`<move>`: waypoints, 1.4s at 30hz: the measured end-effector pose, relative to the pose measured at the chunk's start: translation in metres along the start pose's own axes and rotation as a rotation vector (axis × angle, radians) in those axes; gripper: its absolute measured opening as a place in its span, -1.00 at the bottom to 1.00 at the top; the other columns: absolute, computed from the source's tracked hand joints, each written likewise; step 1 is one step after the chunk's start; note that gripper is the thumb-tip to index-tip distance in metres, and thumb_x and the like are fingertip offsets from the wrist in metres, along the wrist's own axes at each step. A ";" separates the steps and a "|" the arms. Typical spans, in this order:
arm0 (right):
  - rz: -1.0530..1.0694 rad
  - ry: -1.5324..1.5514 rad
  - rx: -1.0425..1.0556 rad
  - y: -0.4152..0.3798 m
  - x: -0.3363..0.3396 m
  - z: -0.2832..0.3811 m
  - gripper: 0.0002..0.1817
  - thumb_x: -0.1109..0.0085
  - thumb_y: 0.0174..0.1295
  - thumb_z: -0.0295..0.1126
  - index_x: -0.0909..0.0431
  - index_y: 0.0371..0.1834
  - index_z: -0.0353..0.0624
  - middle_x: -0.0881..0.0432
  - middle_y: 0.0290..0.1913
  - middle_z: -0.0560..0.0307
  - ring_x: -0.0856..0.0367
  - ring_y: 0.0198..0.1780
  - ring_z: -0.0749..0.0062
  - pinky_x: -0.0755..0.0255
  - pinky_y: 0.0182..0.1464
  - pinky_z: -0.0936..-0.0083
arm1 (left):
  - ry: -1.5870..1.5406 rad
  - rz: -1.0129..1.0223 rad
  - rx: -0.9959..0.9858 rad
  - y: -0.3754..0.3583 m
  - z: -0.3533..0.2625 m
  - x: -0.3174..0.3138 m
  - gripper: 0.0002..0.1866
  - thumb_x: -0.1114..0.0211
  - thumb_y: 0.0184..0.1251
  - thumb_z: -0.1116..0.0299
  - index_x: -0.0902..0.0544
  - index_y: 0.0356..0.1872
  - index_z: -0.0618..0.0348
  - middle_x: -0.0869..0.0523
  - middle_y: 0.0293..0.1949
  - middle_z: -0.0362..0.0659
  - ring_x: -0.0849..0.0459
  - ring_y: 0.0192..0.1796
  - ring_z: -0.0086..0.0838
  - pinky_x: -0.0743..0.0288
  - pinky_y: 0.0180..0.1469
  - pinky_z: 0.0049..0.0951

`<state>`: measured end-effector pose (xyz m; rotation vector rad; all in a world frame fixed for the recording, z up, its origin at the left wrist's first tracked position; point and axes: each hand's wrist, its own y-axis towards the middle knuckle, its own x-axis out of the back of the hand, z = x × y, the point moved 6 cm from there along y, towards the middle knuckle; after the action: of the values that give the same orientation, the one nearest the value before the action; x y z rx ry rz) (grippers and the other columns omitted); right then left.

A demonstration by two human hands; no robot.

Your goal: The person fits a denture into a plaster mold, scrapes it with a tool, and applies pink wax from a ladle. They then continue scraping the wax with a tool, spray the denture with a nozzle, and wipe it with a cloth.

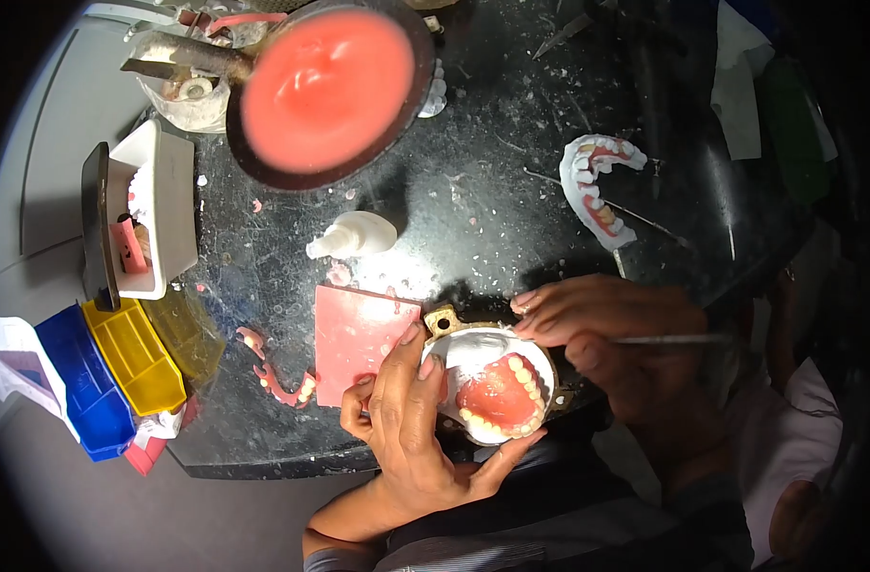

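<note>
A metal-rimmed round flask filled with white plaster holds a pink wax denture with a row of cream teeth. My left hand grips the flask's left and lower sides, with fingers at the upper left and the thumb at the bottom. My right hand is at the flask's upper right edge, its fingers closed around a thin metal tool. The tool's working tip is hard to make out. A pink wax sheet lies just left of the flask, partly behind my left fingers.
A pan of pink wax stands at the upper middle. Below it lies a white bottle. Farther right is a white cast with teeth, beside thin tools. A white box and yellow tray are left. Another person's arm shows lower right.
</note>
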<state>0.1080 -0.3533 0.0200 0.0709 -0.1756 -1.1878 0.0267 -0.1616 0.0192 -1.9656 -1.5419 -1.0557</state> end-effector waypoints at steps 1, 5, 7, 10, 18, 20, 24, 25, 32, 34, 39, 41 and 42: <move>-0.038 0.085 -0.062 -0.003 0.002 -0.005 -0.81 -0.30 0.52 -0.46 -0.80 -0.08 -0.41 -0.88 -0.08 -0.16 -0.88 0.06 0.02 -0.76 0.19 0.15 | -0.002 -0.003 -0.001 0.000 -0.001 0.000 0.34 -0.79 -0.01 -0.14 -0.15 0.63 0.40 -0.41 0.51 0.45 -0.48 0.52 0.13 -0.06 0.44 -0.11; -0.140 0.324 -0.226 -0.014 0.004 -0.019 -0.74 -0.21 0.60 -0.42 -0.78 -0.05 -0.46 -0.87 -0.08 -0.19 -0.89 0.00 0.18 -0.79 0.12 0.21 | 0.026 -0.020 0.013 0.004 -0.003 0.003 0.30 -0.76 0.00 -0.15 -0.20 0.62 0.38 -0.42 0.51 0.43 -0.47 0.53 0.15 -0.08 0.45 -0.08; -0.182 0.387 -0.226 -0.014 0.002 -0.019 -0.73 -0.21 0.61 -0.42 -0.77 -0.05 -0.49 -0.86 -0.09 -0.20 -0.89 -0.01 0.19 -0.80 0.11 0.23 | 0.053 -0.061 0.001 0.002 -0.004 0.007 0.20 -0.67 0.10 -0.19 -0.26 0.59 0.39 -0.42 0.51 0.44 -0.46 0.53 0.16 -0.07 0.50 -0.02; -0.200 0.430 -0.231 -0.011 0.002 -0.014 -0.68 -0.17 0.63 -0.40 -0.73 -0.08 -0.55 -0.84 -0.09 -0.28 -0.88 0.01 0.15 -0.83 0.09 0.28 | 0.104 -0.249 -0.096 -0.001 -0.007 0.022 -0.25 -0.56 0.19 -0.06 -0.65 0.25 0.32 -0.57 0.39 0.37 -0.57 0.36 0.07 -0.17 0.41 -0.09; -0.233 0.273 -0.107 -0.011 0.006 -0.016 -0.63 0.02 0.71 -0.37 -0.65 0.06 -0.56 -0.79 0.02 -0.41 -0.88 0.01 -0.06 -0.86 -0.02 0.26 | 0.197 -0.143 -0.517 -0.019 -0.063 0.057 -0.59 -0.60 0.27 0.13 -0.55 -0.07 0.03 -0.75 -0.03 -0.04 -0.73 0.04 -0.05 -0.44 -0.04 0.02; -0.244 0.307 -0.094 -0.011 0.010 -0.022 -0.64 -0.02 0.71 -0.35 -0.65 0.10 -0.53 -0.78 0.06 -0.39 -0.87 0.04 -0.10 -0.85 0.00 0.25 | 0.211 -0.224 -0.596 -0.026 -0.083 0.067 -0.59 -0.58 0.31 0.03 -0.52 -0.12 -0.05 -0.74 -0.09 -0.11 -0.75 -0.02 -0.07 -0.39 -0.14 -0.04; -0.274 0.322 -0.022 -0.010 0.014 -0.022 -0.61 -0.20 0.65 -0.24 -0.69 0.13 -0.45 -0.83 0.02 -0.28 -0.90 0.03 0.01 -0.85 -0.01 0.25 | 0.190 -0.260 -0.602 -0.036 -0.083 0.089 -0.60 -0.43 0.35 0.04 -0.86 -0.02 0.13 -0.84 0.03 -0.02 -0.66 0.12 -0.25 -0.36 0.24 -0.28; -0.266 0.309 -0.014 -0.010 0.014 -0.023 -0.60 -0.20 0.65 -0.24 -0.68 0.15 -0.47 -0.82 0.04 -0.29 -0.89 0.04 0.00 -0.85 0.00 0.24 | 0.172 -0.422 -0.718 -0.040 -0.080 0.084 -0.68 -0.46 0.24 0.06 -0.89 -0.20 0.07 -0.86 -0.04 -0.12 -0.63 0.00 -0.45 -0.28 0.09 -0.39; -0.316 0.305 -0.003 -0.008 0.017 -0.021 -0.58 -0.13 0.68 -0.31 -0.63 0.14 -0.61 -0.79 0.05 -0.35 -0.87 0.09 -0.07 -0.86 0.04 0.25 | 0.266 -0.571 -0.113 -0.076 -0.117 0.084 -0.87 -0.50 0.07 0.10 -0.74 -0.51 -0.21 -0.81 -0.36 -0.41 -0.66 -0.26 -0.54 -0.26 -0.02 -0.32; -0.312 0.297 -0.001 -0.007 0.016 -0.018 -0.57 -0.12 0.68 -0.31 -0.62 0.13 -0.64 -0.78 0.05 -0.37 -0.87 0.08 -0.09 -0.86 0.02 0.28 | 0.274 -0.762 -0.194 -0.080 -0.119 0.085 -0.88 -0.49 0.05 0.09 -0.79 -0.49 -0.21 -0.77 -0.47 -0.45 -0.57 -0.30 -0.58 -0.21 -0.02 -0.34; -0.349 0.251 -0.014 -0.007 0.019 -0.021 -0.58 -0.10 0.69 -0.32 -0.62 0.10 -0.65 -0.78 0.05 -0.41 -0.88 0.06 -0.06 -0.85 0.00 0.33 | 0.330 -0.584 -0.329 -0.064 -0.122 0.120 -0.82 -0.43 0.22 0.15 -0.82 -0.40 -0.01 -0.84 -0.29 -0.22 -0.68 -0.25 -0.40 -0.32 0.03 -0.28; -0.354 0.253 -0.006 -0.007 0.020 -0.020 -0.58 -0.09 0.70 -0.33 -0.62 0.10 -0.65 -0.78 0.04 -0.41 -0.88 0.06 -0.05 -0.85 0.00 0.33 | 0.373 -0.558 -0.684 -0.072 -0.134 0.115 -0.70 -0.40 0.52 0.17 -0.87 -0.33 0.17 -0.87 -0.17 0.00 -0.78 -0.18 -0.26 -0.38 0.05 -0.23; -0.369 0.255 -0.014 -0.008 0.022 -0.020 -0.59 -0.08 0.70 -0.33 -0.62 0.10 -0.64 -0.78 0.05 -0.40 -0.87 0.07 -0.03 -0.84 0.00 0.33 | 0.338 -0.639 -0.464 -0.070 -0.130 0.111 -0.82 -0.43 0.20 0.16 -0.82 -0.35 0.00 -0.85 -0.24 -0.21 -0.68 -0.24 -0.38 -0.34 0.04 -0.26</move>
<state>0.1125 -0.3772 0.0011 0.2496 0.0743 -1.5341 -0.0684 -0.1660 0.1768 -1.4299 -1.8880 -2.0408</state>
